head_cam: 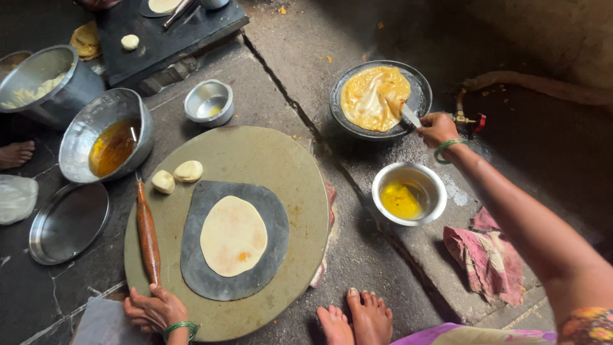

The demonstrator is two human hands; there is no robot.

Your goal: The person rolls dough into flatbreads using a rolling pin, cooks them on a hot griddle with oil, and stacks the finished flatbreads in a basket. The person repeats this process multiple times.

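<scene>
2 hands work far apart here. The right hand is closed around the handle of a flat metal spatula, whose blade touches the near right edge of a yellow, glossy, folded flatbread lying in a dark round pan on the stone ledge. The left hand rests with fingers curled at the near left edge of the large round board, just at the lower end of a reddish-brown wooden rolling pin; I cannot tell whether it grips the pin.

A dark, rounded slab lies on the board's middle, carrying 1 pale, thin, oval disc of rolled dough with a small orange spot. 2 smooth dough balls sit near the board's far left edge, touching each other.

Between pan and board, near the ledge's front edge, stands a steel bowl of yellow oil, right under the outstretched right forearm. A crumpled pink cloth lies at the ledge's near corner. Beyond the board's left edge are a shiny steel bowl of amber liquid, a flat steel plate, a small, nearly empty steel bowl and a deep steel pot of pale dough pieces. 2 bare feet rest on the floor beside the board's near right edge.
</scene>
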